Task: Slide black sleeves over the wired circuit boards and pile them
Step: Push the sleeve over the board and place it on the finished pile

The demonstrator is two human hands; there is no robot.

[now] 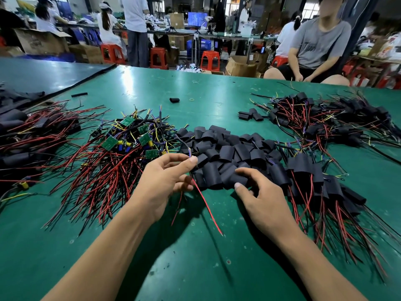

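A heap of loose black sleeves (225, 148) lies mid-table. Left of it is a tangle of bare green circuit boards (130, 137) with red, black and yellow wires. My left hand (165, 183) pinches the thin wires of one board at the heap's near-left edge; a red wire (208, 211) trails from it toward me, and the board itself is hidden. My right hand (258, 198) reaches into the heap's near edge, thumb and fingers curled round one black sleeve (236, 179). Sleeved boards (321, 181) with wires are piled at the right.
The green table (195, 257) also carries a far-right pile of sleeved boards (325, 118), another dark pile at the left (32, 135), and single sleeves (174, 100) beyond. A seated person (314, 53) is across the table at the back right.
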